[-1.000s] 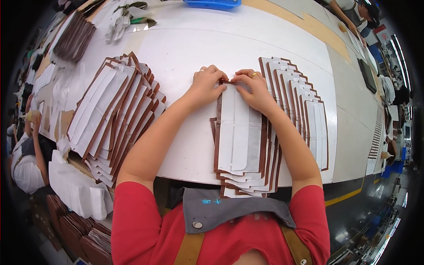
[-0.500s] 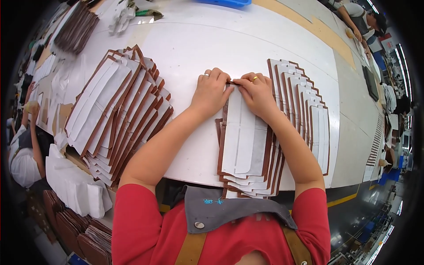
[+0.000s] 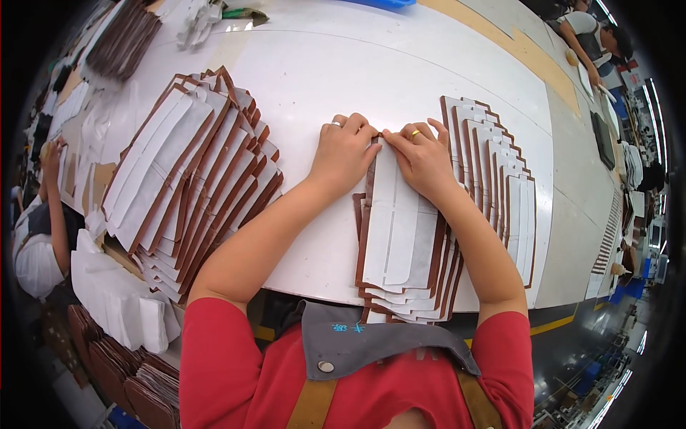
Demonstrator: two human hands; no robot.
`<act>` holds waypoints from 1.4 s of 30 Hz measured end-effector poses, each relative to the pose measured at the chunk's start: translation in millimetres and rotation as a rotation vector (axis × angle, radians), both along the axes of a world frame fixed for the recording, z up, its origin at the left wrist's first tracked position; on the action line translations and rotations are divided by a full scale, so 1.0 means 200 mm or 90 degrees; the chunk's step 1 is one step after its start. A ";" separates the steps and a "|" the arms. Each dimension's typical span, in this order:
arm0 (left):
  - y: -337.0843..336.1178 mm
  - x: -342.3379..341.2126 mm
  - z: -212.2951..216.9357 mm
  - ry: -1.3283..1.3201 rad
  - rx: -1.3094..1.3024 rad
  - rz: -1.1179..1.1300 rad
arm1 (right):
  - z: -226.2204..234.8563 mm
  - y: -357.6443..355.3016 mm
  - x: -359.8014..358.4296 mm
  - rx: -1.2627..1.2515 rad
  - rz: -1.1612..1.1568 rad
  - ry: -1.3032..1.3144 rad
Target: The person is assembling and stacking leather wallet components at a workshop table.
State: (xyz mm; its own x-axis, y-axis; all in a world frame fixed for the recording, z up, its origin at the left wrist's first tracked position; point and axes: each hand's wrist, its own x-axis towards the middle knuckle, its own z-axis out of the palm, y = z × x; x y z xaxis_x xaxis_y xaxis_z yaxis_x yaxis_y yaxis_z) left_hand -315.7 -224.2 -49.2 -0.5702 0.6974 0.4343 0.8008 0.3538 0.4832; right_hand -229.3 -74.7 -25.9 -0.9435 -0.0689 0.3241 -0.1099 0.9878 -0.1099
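A flat white panel with folded brown edges (image 3: 391, 236) lies on top of a small stack of similar pieces at the table's near edge. At its far left corner, my left hand (image 3: 343, 151) pinches the brown edge between thumb and fingertips. Close beside it, my right hand (image 3: 424, 161) has its thumb and index finger pressed on the same far edge, with another finger lifted. My fingertips nearly meet there and hide that corner.
To the left a large fanned pile of brown-edged panels (image 3: 161, 161) covers the table, and another overlapping row (image 3: 519, 214) lies right. White folded sheets (image 3: 118, 297) sit lower left. Co-workers (image 3: 586, 39) are at far right and left. A blue tray (image 3: 386, 2) stands at the far edge.
My fingertips have shifted slightly along the panel's far edge, and a finger of my right hand has risen. The whole view has moved a little; the piles are the same.
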 end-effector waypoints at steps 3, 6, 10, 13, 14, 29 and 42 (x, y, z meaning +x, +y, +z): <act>0.01 0.01 0.01 0.116 -0.088 0.027 | 0.00 0.01 -0.01 -0.010 -0.006 -0.003; 0.00 0.02 0.00 0.078 -0.049 0.046 | 0.03 0.00 -0.02 -0.037 -0.014 -0.035; 0.00 0.01 0.00 0.101 -0.033 0.044 | 0.03 0.01 -0.03 -0.029 0.007 -0.050; 0.00 0.01 0.00 0.081 -0.046 0.047 | 0.01 0.01 -0.02 0.032 0.050 -0.008; 0.01 0.01 0.00 0.077 -0.055 0.045 | 0.03 0.01 -0.02 0.034 0.049 -0.006; -0.16 0.05 0.09 -0.343 0.058 -0.017 | 0.32 -0.01 0.23 -0.357 -0.020 -0.075; -0.05 -0.06 0.22 -0.368 -0.139 -0.192 | 0.22 0.04 0.07 -0.381 -0.117 -0.251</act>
